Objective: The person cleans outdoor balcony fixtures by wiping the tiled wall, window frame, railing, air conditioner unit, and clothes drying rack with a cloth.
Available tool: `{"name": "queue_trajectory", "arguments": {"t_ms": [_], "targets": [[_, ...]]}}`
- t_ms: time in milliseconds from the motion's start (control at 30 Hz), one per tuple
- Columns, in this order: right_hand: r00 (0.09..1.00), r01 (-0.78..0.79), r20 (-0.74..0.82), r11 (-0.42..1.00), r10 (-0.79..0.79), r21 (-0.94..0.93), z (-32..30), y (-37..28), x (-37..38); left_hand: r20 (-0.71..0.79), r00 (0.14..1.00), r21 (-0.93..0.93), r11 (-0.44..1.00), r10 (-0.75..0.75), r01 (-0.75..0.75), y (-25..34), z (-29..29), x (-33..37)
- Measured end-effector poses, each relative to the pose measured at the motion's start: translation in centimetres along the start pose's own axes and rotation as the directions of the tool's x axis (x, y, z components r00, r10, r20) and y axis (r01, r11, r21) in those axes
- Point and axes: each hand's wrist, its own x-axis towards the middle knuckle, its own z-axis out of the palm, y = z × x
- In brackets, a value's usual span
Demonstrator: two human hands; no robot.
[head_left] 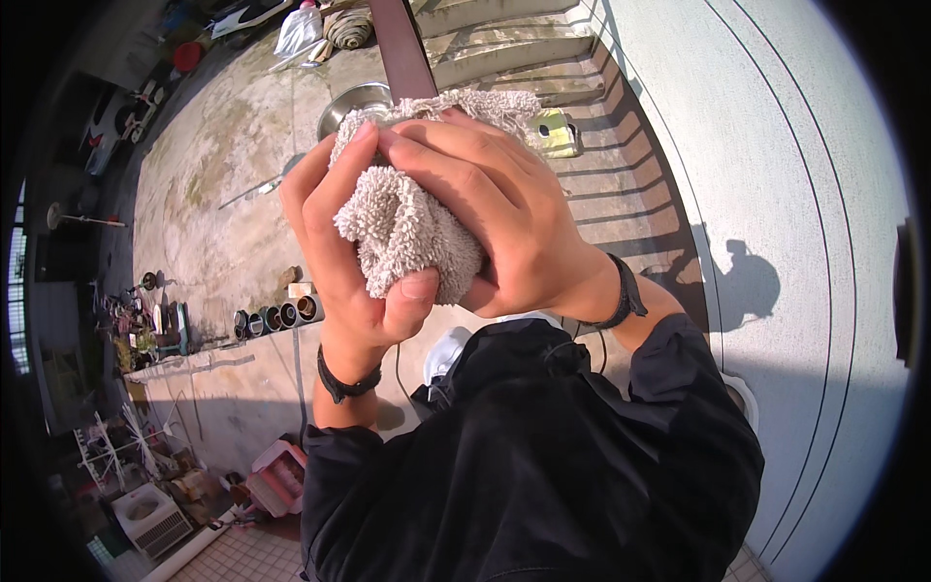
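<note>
A grey-beige terry towel (412, 228) sits bunched up in the middle of the view, squeezed between both of the person's hands. The left hand (335, 252) wraps around the towel's left side, fingers curled over the top and the thumb pressed across the lower front of the wad, so the hand is closed tight on the cloth. The right hand (504, 218) lies over the towel's right side, its fingers folded across the top and meeting the left fingertips, also clamped on the fabric; a loose fringe of towel sticks out above the knuckles. Each wrist carries a dark band just below the towel, and black sleeves (543, 456) run down from there to the lower edge. Directly behind the towel a brown post (400, 48) rises toward the top, and a round metal basin (351, 102) lies on the stained concrete ground just up and left of the cloth. To the upper right of the towel a small yellowish object (555, 133) rests near railing shadows. Well to the right of the towel stretches a pale textured wall (776, 145) bearing a person's shadow. Down and left of the towel a row of small dark pots (276, 318) lines a ledge, and farther below it sits a pink crate (281, 475).
</note>
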Motion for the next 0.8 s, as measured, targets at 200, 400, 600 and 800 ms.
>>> {"name": "queue_trajectory", "arguments": {"t_ms": [200,400,600,800], "targets": [[0.938,-0.314,0.231,0.915,0.258,0.255,-1.0,2.2,2.1,0.192,0.955,-0.193,0.946,-0.225,0.261,-1.3,0.1,3.7],[0.947,-0.289,0.212,0.929,0.242,0.229,-1.3,1.9,1.9,0.175,0.942,-0.272,0.905,-0.288,0.327,-0.8,0.6,2.9],[0.984,-0.151,0.104,0.988,0.147,0.034,-1.2,-0.1,0.2,0.004,0.987,-0.149,0.976,-0.160,0.158,0.8,1.2,-0.5],[0.993,0.033,-0.116,0.981,-0.011,0.190,-0.1,0.4,-2.9,-0.131,0.990,0.083,0.996,0.048,-0.037,2.7,2.1,-3.5]]}}
